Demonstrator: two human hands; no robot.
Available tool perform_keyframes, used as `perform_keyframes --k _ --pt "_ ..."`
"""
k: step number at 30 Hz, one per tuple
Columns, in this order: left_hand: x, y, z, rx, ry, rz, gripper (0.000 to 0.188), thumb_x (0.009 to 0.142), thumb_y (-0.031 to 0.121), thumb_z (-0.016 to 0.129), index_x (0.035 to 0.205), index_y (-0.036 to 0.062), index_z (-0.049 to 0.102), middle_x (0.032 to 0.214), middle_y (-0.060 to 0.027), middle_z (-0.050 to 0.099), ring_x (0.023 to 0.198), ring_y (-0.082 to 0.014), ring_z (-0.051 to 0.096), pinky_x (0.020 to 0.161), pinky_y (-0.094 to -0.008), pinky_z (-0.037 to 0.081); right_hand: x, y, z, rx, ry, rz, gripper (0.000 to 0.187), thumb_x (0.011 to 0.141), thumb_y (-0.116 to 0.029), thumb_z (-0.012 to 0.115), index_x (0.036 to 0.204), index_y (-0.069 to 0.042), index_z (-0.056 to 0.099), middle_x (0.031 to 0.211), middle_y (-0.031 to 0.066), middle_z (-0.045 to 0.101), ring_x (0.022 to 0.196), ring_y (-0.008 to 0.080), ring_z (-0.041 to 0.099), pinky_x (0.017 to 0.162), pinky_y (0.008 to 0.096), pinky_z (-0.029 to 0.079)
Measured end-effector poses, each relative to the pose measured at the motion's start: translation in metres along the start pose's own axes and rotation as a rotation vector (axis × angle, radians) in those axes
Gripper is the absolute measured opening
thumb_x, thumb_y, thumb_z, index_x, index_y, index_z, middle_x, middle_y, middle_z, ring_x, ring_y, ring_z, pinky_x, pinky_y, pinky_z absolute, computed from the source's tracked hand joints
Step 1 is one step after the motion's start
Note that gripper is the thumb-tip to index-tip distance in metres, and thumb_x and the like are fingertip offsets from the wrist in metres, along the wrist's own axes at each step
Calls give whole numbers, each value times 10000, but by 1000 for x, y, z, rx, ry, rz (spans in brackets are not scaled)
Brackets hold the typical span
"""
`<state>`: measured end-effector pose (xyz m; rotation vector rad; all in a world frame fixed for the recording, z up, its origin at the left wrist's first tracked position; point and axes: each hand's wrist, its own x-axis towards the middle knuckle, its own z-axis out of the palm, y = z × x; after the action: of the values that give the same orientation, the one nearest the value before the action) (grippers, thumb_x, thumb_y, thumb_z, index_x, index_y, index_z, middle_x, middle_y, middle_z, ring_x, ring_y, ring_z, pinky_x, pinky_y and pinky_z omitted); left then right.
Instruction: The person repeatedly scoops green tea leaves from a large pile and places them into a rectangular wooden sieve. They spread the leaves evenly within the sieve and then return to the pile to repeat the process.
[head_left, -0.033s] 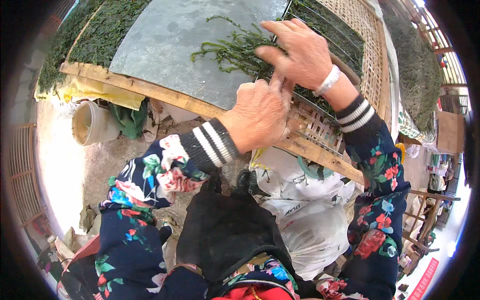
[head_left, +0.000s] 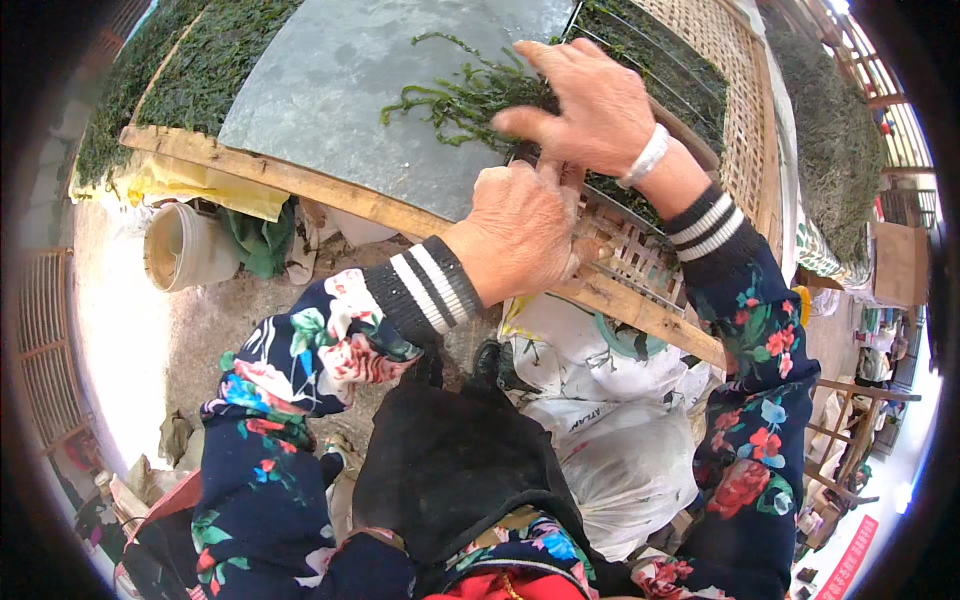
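Dark green seaweed-like strands point(head_left: 465, 100) lie loosely on a smooth grey sheet point(head_left: 320, 90), bunched toward its right edge. Above the right end of that bunch is my right hand point(head_left: 595, 110), thumb and forefinger spread apart and a white band on its wrist. My left hand point(head_left: 520, 230) is closed at the sheet's near right corner, just below the right hand. Whatever its curled fingers grip is hidden. Beside both hands runs a thin metal wire rack point(head_left: 655, 75) with more dark green strands under it.
A wooden rail point(head_left: 290, 190) edges the near side of the work surface. Woven matting point(head_left: 690, 30) lies to the right. Below stand a white bucket point(head_left: 175, 245) at left and white sacks point(head_left: 610, 440) at right. More green strands point(head_left: 215, 65) cover the far left.
My right hand has shifted slightly left over the strands. My left hand stays in nearly the same place, still closed.
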<state>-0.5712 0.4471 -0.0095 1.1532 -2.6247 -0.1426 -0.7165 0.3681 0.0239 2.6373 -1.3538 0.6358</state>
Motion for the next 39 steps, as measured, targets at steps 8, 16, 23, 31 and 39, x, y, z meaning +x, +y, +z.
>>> perform_keyframes --k 8,16,23,31,39 --pt "7 3 5 9 -56 -61 685 811 549 727 1085 -77 672 862 -188 704 748 -301 727 628 -396 562 14 -7 14 -71 -225 -7 661 745 -464 818 1249 -64 661 1066 131 704 1029 330 673 871 425 555" --pt "8 3 8 -70 17 -66 835 760 576 783 1146 -142 600 1061 -257 633 743 -310 721 625 -396 573 -43 6 7 31 178 168 177 793 -170 654 948 -87 638 894 148 705 789 370 701 654 486 559" --pt "8 4 8 -120 99 -85 818 784 613 741 1162 -99 602 1063 -230 632 747 -307 719 614 -396 570 -97 5 -23 100 120 348 308 827 -175 717 1123 -100 674 1045 123 698 859 337 708 722 421 583" --pt "8 4 0 -70 -111 -44 645 815 632 714 900 -6 749 979 -212 642 749 -299 713 614 -409 555 -17 -3 23 -22 35 10 232 847 -264 705 1032 -129 741 1049 110 697 890 326 711 736 417 591" --pt "7 4 8 -116 91 -72 751 815 562 735 1175 -79 580 1027 -197 631 742 -337 714 614 -428 579 -74 6 13 166 142 204 136 851 -53 690 977 -51 740 923 129 699 796 333 702 710 408 576"
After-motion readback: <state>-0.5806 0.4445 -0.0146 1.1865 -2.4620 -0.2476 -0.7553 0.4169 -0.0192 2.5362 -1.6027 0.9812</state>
